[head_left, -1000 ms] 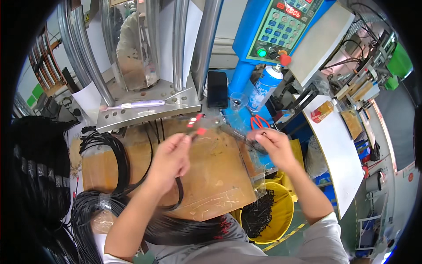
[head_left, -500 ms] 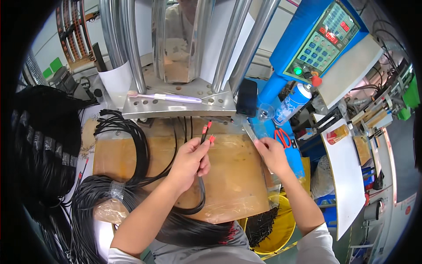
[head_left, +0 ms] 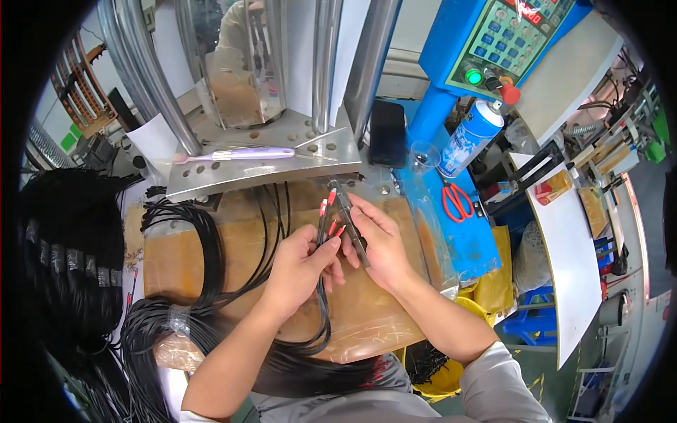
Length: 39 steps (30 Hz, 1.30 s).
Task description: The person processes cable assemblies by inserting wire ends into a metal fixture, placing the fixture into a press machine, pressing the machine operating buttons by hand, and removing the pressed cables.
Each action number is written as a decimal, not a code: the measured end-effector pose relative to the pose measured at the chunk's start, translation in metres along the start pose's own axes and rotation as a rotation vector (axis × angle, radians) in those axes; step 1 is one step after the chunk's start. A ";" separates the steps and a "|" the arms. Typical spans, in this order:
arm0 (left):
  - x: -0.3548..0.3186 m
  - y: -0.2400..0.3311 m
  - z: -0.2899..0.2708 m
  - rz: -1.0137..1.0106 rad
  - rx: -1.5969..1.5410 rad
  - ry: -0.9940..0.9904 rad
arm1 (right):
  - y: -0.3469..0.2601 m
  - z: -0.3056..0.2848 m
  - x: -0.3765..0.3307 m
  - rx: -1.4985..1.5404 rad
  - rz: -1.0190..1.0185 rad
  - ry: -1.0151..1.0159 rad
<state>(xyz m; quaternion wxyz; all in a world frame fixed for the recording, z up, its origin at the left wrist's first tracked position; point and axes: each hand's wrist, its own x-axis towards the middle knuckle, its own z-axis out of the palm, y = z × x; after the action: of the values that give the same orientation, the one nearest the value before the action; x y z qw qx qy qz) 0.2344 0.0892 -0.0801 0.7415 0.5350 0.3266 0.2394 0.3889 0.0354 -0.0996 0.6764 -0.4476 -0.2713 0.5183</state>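
Observation:
Black cables [head_left: 326, 289] with red-tipped ends [head_left: 324, 206] stand up between the closed thumb and fingers of my left hand [head_left: 295, 271]. Close beside it, my right hand [head_left: 384, 247] is wrapped along a narrow dark metal bar [head_left: 343, 203], which tilts with its top toward the machine. The bar lies right against the red ends; whether any cable sits in it I cannot tell. Both hands are above a brown board [head_left: 381, 317]. More black cables lie in a curved bundle [head_left: 215, 247] left of my left hand.
Ahead is a steel machine ledge [head_left: 324, 158] holding a lilac toothbrush [head_left: 254, 154]. To the right are a black phone [head_left: 388, 134], a clear cup [head_left: 424, 156], a spray can [head_left: 471, 141], red-handled scissors [head_left: 458, 202] and a blue control box [head_left: 441, 60]. A yellow bin [head_left: 451, 381] stands below.
My right hand has come left from the board's right side, bringing the metal bar up against the red cable ends. The left hand still grips the cables. The view has shifted slightly.

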 end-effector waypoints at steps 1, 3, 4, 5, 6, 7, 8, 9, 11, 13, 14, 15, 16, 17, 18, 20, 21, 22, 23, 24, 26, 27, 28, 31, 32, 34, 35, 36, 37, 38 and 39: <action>0.001 0.000 0.000 -0.007 0.000 -0.004 | 0.000 0.000 0.000 0.010 0.004 0.004; 0.002 0.000 -0.002 -0.040 0.041 -0.060 | 0.001 -0.002 -0.001 0.014 0.021 0.005; 0.002 0.001 -0.002 -0.044 0.043 -0.064 | 0.001 -0.003 -0.001 0.016 0.035 -0.002; 0.003 0.002 -0.003 -0.066 0.036 -0.060 | 0.000 -0.004 0.000 0.019 0.035 0.004; 0.002 0.003 -0.003 -0.089 0.030 -0.052 | -0.001 -0.004 -0.001 0.009 0.056 -0.014; 0.001 0.005 -0.005 -0.094 0.033 -0.051 | -0.001 -0.003 -0.001 -0.001 0.077 -0.032; -0.001 0.009 -0.007 -0.131 0.042 -0.052 | -0.001 -0.002 -0.002 0.004 0.079 -0.031; 0.000 0.010 -0.008 -0.166 0.049 -0.058 | -0.001 -0.003 -0.003 -0.031 0.077 -0.032; 0.000 0.012 -0.008 -0.165 0.034 -0.073 | 0.001 -0.003 -0.003 -0.065 0.075 -0.031; -0.001 0.013 -0.006 -0.164 0.017 -0.086 | 0.002 -0.003 -0.003 -0.114 0.083 -0.038; -0.002 0.014 -0.004 -0.152 0.003 -0.074 | 0.003 -0.004 -0.003 -0.113 0.083 -0.036; -0.002 0.014 -0.002 -0.140 -0.012 -0.063 | 0.005 -0.006 -0.004 -0.146 0.080 -0.050; -0.001 0.010 0.000 -0.142 -0.012 -0.066 | 0.005 -0.008 -0.005 -0.180 0.076 -0.063; -0.001 0.006 0.001 -0.130 -0.055 -0.043 | 0.002 -0.009 -0.004 -0.177 0.074 -0.062; -0.002 0.005 0.000 -0.119 -0.098 -0.018 | -0.003 -0.007 -0.005 -0.090 0.102 -0.081; -0.004 0.007 -0.005 -0.117 -0.124 -0.001 | -0.008 -0.004 -0.004 0.000 0.128 -0.099; -0.002 0.007 -0.007 -0.116 -0.158 0.010 | -0.008 -0.005 -0.003 0.008 0.135 -0.096; -0.001 0.007 -0.005 -0.123 -0.166 0.023 | -0.009 -0.006 -0.003 0.016 0.143 -0.094; 0.000 0.007 -0.003 -0.124 -0.167 0.019 | -0.009 -0.007 -0.003 0.014 0.142 -0.090; -0.003 0.007 -0.001 -0.100 -0.054 0.040 | -0.008 -0.006 -0.004 0.018 0.152 -0.075; -0.004 0.006 -0.003 -0.077 0.061 0.067 | -0.009 -0.003 -0.004 0.025 0.164 -0.064; 0.001 0.001 -0.004 -0.031 0.058 0.080 | -0.013 -0.003 -0.003 0.035 0.164 -0.054; 0.003 -0.001 -0.004 0.016 0.055 0.094 | -0.015 -0.004 -0.002 0.045 0.164 -0.045; 0.002 0.000 -0.008 -0.026 0.091 0.091 | -0.012 -0.006 -0.003 -0.018 0.168 -0.074; 0.001 0.002 -0.007 -0.027 0.091 0.093 | -0.010 -0.006 -0.003 -0.018 0.170 -0.075; 0.000 0.005 -0.006 -0.039 0.089 0.102 | -0.007 -0.005 -0.004 -0.104 0.162 -0.073; 0.000 0.005 -0.007 -0.039 0.088 0.104 | -0.006 -0.006 -0.004 -0.104 0.163 -0.075; 0.000 0.004 -0.010 -0.057 0.100 0.080 | -0.004 -0.007 -0.003 -0.194 0.162 -0.095; 0.000 0.004 -0.012 -0.075 0.112 0.056 | -0.003 -0.008 -0.003 -0.285 0.159 -0.115; 0.000 0.005 -0.012 -0.074 0.112 0.057 | -0.003 -0.007 -0.003 -0.285 0.159 -0.116; 0.000 0.005 -0.013 -0.079 0.120 0.032 | -0.001 -0.007 -0.003 -0.326 0.137 -0.126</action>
<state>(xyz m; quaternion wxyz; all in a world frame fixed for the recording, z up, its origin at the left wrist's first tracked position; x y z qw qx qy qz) 0.2249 0.0994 -0.0784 0.7116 0.5613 0.3731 0.1987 0.3941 0.0299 -0.1016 0.5396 -0.5355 -0.3623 0.5393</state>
